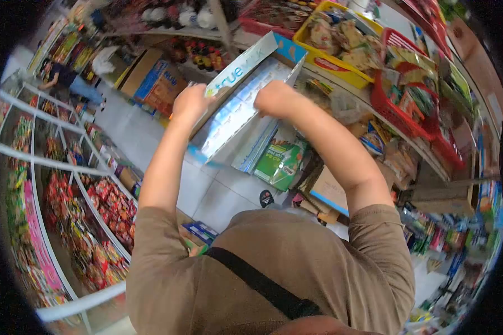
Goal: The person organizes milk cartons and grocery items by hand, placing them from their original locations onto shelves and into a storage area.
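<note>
A long, open carton (pixel 235 71) printed with "true MILK" is held tilted in front of me. Shiny, pale blue-and-white packs (pixel 224 116) show inside it. My left hand (pixel 190 104) is closed around the carton's left edge, beside the printed flap. The fingers of my right hand (pixel 275 100) are curled over its right wall, with the fingertips mostly hidden. Under the carton, a green package (pixel 281 163) stands low by the shelf, beside a white-and-blue box (pixel 254 149).
A yellow basket (pixel 365 80) and a red basket (pixel 387 114) of packets stand on the right-hand shelf. Snack racks (pixel 34 209) line the left side. A cardboard box (pixel 135 75) sits on the aisle floor (pixel 209 192). Another person (pixel 72 81) is at the far left.
</note>
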The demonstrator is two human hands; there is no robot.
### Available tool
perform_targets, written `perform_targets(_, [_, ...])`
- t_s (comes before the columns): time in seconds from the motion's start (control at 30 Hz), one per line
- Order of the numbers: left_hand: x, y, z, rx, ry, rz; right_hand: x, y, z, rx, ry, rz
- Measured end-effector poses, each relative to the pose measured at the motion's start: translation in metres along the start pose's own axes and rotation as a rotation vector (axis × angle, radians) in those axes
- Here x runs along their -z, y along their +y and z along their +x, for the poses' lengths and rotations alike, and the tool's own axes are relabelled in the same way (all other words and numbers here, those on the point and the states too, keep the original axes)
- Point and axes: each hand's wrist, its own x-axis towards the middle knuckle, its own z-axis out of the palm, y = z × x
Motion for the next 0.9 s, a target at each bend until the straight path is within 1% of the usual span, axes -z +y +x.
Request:
perform_targets(0.03, [-0.001, 0.003, -0.007, -0.008, 0.014, -0.013, -0.001, -0.011, -0.012, 0.041, 0.073, -0.014])
perform_targets(0.07, [-0.001, 0.005, -0.017, -0.025, 0.023, -0.024, -0.003, -0.023, -0.024, 0.073, 0.057, -0.004])
perform_targets(0.1, [-0.002, 0.008, -0.027, -0.117, 0.033, -0.018, -0.007, -0.038, -0.037, 0.076, 0.039, -0.054])
perform_targets(0.13, [0.014, 0.023, -0.041, -0.117, -0.014, -0.002, 0.0, -0.053, -0.057, 0.077, 0.013, -0.031])
perform_targets(0.17, [0.011, 0.025, -0.052, -0.202, 0.041, -0.009, 0.001, -0.065, -0.079, 0.124, 0.059, -0.032])
perform_targets(0.2, [0.014, 0.038, -0.065, -0.261, 0.032, -0.012, 0.001, -0.079, -0.101, 0.11, 0.092, -0.005])
perform_targets(0.23, [0.02, 0.052, -0.077, -0.262, -0.076, -0.042, 0.001, -0.091, -0.119, 0.102, 0.12, 0.03])
perform_targets(0.3, [0.024, 0.099, -0.105, -0.274, -0.248, -0.099, -0.007, -0.102, -0.169, 0.08, 0.202, 0.097])
perform_targets(0.33, [0.022, 0.123, -0.118, -0.281, -0.322, -0.131, -0.012, -0.107, -0.196, 0.058, 0.198, 0.126])
perform_targets(0.4, [0.003, 0.164, -0.144, -0.36, -0.381, -0.182, -0.02, -0.115, -0.252, 0.042, 0.198, 0.16])
perform_targets(0.43, [-0.008, 0.185, -0.156, -0.39, -0.407, -0.204, -0.026, -0.12, -0.282, -0.004, 0.174, 0.164])
perform_targets(0.47, [-0.009, 0.159, -0.147, -0.404, -0.477, -0.185, -0.019, -0.135, -0.263, -0.04, 0.095, 0.231])
perform_targets(0.5, [-0.009, 0.215, -0.166, -0.446, -0.475, -0.111, -0.026, -0.136, -0.319, -0.08, 0.087, 0.21])
perform_targets(0.57, [-0.011, 0.282, -0.196, -0.5, -0.544, -0.007, -0.042, -0.162, -0.38, -0.221, 0.082, 0.247])
perform_targets(0.6, [-0.013, 0.308, -0.213, -0.587, -0.521, 0.074, -0.052, -0.177, -0.405, -0.29, 0.084, 0.253])
perform_targets(0.7, [-0.035, 0.369, -0.257, -0.721, -0.568, 0.048, -0.067, -0.216, -0.484, -0.455, 0.034, 0.279])
perform_targets(0.8, [-0.058, 0.449, -0.311, -0.936, -0.574, 0.03, -0.079, -0.254, -0.578, -0.649, 0.034, 0.311])
perform_targets(0.9, [-0.065, 0.537, -0.365, -1.218, -0.564, 0.057, -0.076, -0.291, -0.657, -0.855, 0.023, 0.346])
